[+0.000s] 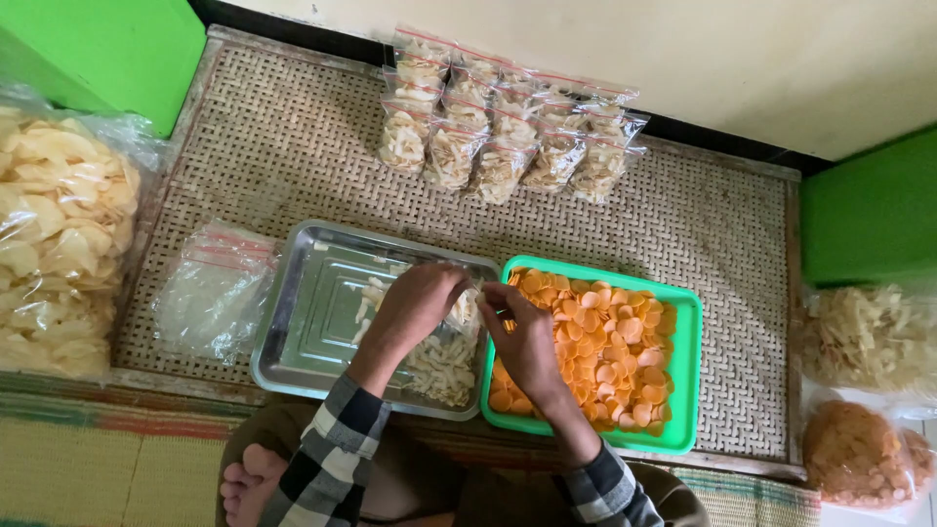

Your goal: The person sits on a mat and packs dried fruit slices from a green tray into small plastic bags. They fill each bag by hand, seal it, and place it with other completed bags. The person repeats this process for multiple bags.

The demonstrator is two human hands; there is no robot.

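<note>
Woven mat [683,224], both hands [420,303] [522,337] pinching small bag [467,307]

Shiny metal tray [303,322], woven mat [703,224]

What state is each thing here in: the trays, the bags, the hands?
Metal tray: partly filled with pale crackers.
Green tray: nearly full of orange crackers.
Small packed bags: filled, lying in rows.
Empty bags: flat, stacked.
Small bag: held between both hands, partly hidden.
Left hand: closed on the small bag.
Right hand: gripping the small bag.
</note>
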